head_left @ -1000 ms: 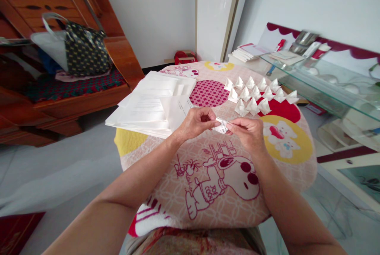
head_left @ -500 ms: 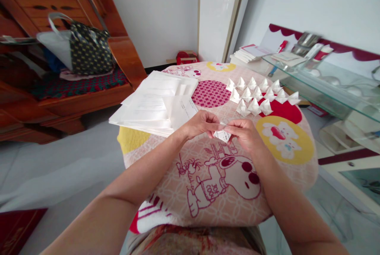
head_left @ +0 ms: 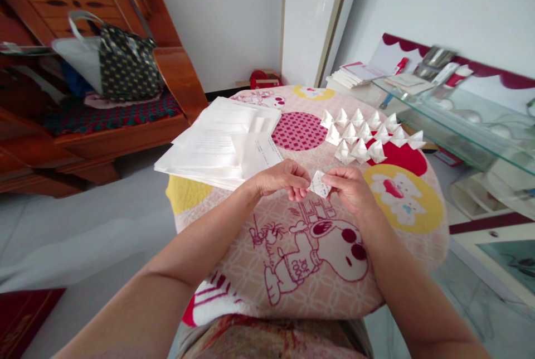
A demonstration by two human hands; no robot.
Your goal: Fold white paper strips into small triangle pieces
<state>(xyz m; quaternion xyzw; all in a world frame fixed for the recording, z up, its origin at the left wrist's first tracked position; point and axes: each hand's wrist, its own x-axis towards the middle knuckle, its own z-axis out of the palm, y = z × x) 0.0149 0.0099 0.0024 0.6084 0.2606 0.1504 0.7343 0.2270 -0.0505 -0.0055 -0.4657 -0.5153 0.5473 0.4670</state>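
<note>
Between my hands, over the middle of the cloth-covered round table (head_left: pixel 246 258), is a small folded paper (head_left: pixel 320 185) with printing on it, shaped like a diamond. My right hand (head_left: pixel 350 187) pinches its right side between thumb and fingers. At its left corner, my left hand (head_left: pixel 288 179) has its fingers closed, thumb and forefinger on the paper's edge. Beyond my right hand, several folded white paper boats (head_left: pixel 360 150) stand in rows. To the left lies a stack of loose white sheets (head_left: pixel 204 144), some with print.
A glass shelf unit (head_left: pixel 455 119) with cups and papers adjoins the table's right side. More stacked papers (head_left: pixel 355 73) lie at the back right. On the left, a wooden bench (head_left: pixel 179 86) holds a black patterned bag (head_left: pixel 127 63).
The folded paper has turned so that its diamond face shows more fully. My left hand has drawn slightly left, toward the paper's corner. The boats and sheets stay where they were.
</note>
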